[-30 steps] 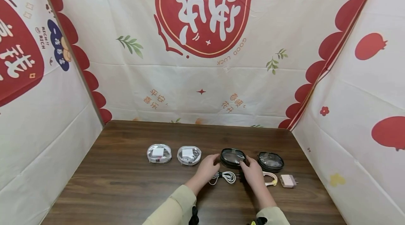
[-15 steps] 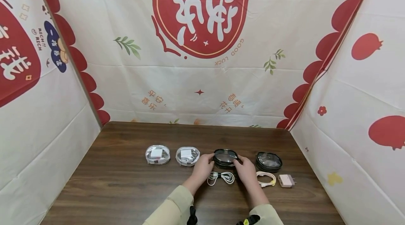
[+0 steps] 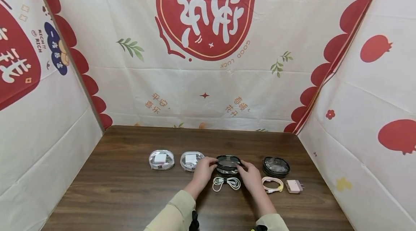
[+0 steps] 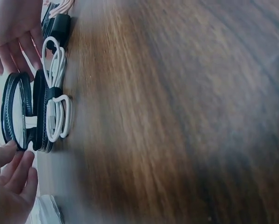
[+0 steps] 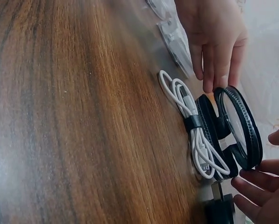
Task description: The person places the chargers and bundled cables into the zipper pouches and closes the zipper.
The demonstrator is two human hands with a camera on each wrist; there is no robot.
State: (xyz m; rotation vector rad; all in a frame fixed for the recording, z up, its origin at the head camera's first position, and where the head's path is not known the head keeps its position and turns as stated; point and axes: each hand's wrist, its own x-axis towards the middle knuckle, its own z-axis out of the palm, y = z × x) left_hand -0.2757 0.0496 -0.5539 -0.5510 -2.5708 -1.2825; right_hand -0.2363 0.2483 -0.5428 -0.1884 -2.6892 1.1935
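Note:
Between my hands is a clear, black-rimmed oval zip case (image 3: 229,162), its lid lifted from the base in both wrist views. My left hand (image 3: 203,171) pinches the lid's left end between thumb and fingers (image 4: 20,170). At the right end, the fingers (image 5: 258,179) of my right hand (image 3: 251,178) touch the rim, loosely extended; its thumb stands apart in the right wrist view. A bundled white charging cable (image 3: 226,183) with a black strap lies just in front of the case. Beside it, a black plug adapter (image 5: 221,210) is hidden by my right hand in the head view.
Two clear cases (image 3: 161,160) with white adapters inside stand at left, the nearer one partly behind my left hand. On the right are another black-rimmed case (image 3: 276,166), a coiled cream cable (image 3: 273,184) and a white adapter (image 3: 294,186). Printed cloth walls surround the wooden table (image 3: 130,195).
Both hands have shifted left with the black-rimmed case, which now sits behind the white cable. Its lid has come up from the base.

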